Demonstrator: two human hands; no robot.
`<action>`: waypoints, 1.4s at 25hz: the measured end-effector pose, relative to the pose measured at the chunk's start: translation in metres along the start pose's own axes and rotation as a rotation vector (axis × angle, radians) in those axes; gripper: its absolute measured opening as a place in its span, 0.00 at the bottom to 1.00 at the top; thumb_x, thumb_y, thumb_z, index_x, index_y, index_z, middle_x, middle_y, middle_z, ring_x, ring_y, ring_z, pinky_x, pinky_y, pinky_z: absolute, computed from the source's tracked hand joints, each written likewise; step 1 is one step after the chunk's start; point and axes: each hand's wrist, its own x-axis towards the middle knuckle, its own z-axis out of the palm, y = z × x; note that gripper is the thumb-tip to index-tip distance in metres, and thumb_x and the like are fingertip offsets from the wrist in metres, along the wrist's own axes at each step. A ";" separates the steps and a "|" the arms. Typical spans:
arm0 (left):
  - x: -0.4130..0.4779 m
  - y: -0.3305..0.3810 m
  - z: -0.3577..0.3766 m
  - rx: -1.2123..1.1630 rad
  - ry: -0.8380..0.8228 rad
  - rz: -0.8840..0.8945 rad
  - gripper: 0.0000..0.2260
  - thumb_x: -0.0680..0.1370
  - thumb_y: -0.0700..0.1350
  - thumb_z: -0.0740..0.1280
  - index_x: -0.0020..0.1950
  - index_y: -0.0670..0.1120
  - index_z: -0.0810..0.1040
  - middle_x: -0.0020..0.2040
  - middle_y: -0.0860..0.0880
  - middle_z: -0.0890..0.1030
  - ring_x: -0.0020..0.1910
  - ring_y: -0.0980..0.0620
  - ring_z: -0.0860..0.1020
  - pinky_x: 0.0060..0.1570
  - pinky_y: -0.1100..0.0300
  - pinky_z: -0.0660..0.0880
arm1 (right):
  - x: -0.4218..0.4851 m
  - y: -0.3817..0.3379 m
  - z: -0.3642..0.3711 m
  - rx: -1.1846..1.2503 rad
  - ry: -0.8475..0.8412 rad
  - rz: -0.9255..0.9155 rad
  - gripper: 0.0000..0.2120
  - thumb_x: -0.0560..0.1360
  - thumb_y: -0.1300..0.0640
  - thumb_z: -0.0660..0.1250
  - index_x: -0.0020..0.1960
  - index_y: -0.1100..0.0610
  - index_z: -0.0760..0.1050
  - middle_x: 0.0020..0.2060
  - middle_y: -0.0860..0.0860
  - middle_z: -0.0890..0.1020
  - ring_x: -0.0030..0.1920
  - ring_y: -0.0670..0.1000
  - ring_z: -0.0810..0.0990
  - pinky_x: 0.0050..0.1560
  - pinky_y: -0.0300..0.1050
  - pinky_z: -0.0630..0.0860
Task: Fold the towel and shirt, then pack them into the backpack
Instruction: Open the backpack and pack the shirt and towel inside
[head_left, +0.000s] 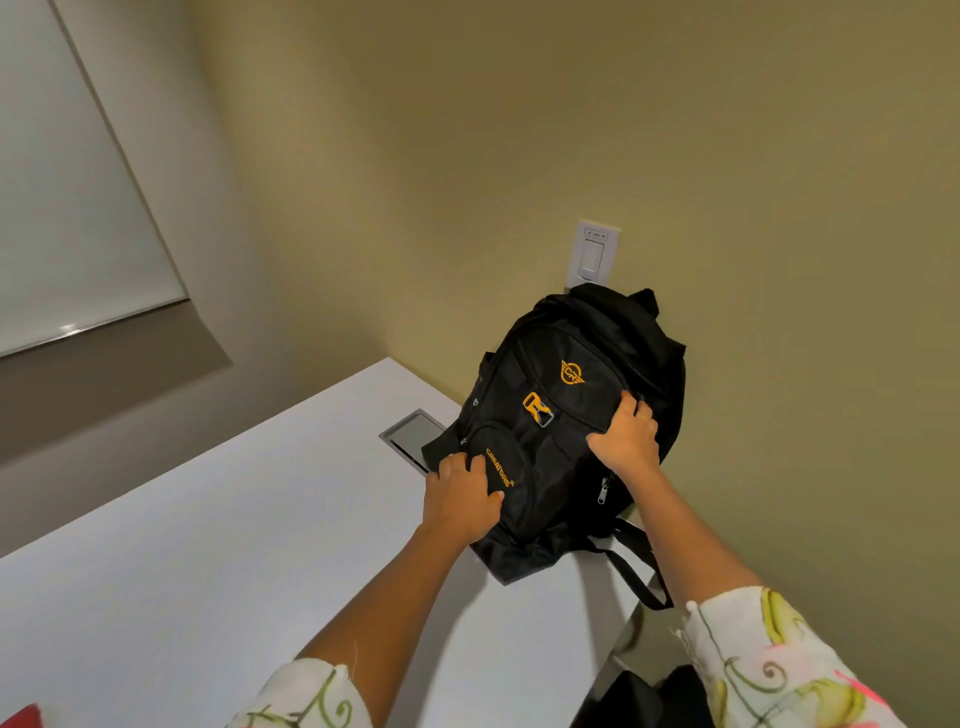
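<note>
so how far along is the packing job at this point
Looks late in the job, though I can't confirm it. Done: no towel or shirt lies on the visible white table, so they may already be packed; the inside is hidden. In hand: both hands rest on the black backpack, left hand on its lower front, right hand by the side zipper line. Left: possibly zipping it closed.

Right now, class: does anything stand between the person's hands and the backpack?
Nothing visible does. The left hand rests on the lower front pocket of the backpack, and the right hand grips its upper front. Neither towel nor shirt can be identified.
</note>
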 end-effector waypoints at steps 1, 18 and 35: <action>0.003 0.006 0.003 -0.001 -0.010 0.008 0.27 0.80 0.57 0.59 0.75 0.46 0.61 0.73 0.42 0.64 0.73 0.42 0.61 0.69 0.46 0.62 | 0.010 0.005 -0.003 0.090 -0.015 0.030 0.44 0.71 0.55 0.72 0.78 0.59 0.49 0.75 0.60 0.56 0.73 0.62 0.59 0.68 0.58 0.65; 0.050 0.068 0.002 -0.235 0.079 0.092 0.47 0.71 0.70 0.64 0.79 0.44 0.50 0.79 0.46 0.56 0.77 0.47 0.56 0.70 0.46 0.61 | -0.015 -0.066 -0.019 0.113 -0.119 0.055 0.14 0.71 0.51 0.65 0.49 0.61 0.72 0.55 0.58 0.78 0.57 0.62 0.76 0.49 0.48 0.73; 0.001 -0.016 -0.037 0.007 0.168 0.031 0.11 0.75 0.44 0.63 0.56 0.44 0.74 0.44 0.44 0.80 0.45 0.39 0.80 0.47 0.50 0.71 | -0.039 -0.171 -0.043 -0.305 -0.284 -0.372 0.08 0.75 0.59 0.64 0.41 0.63 0.75 0.41 0.60 0.82 0.42 0.60 0.83 0.44 0.49 0.81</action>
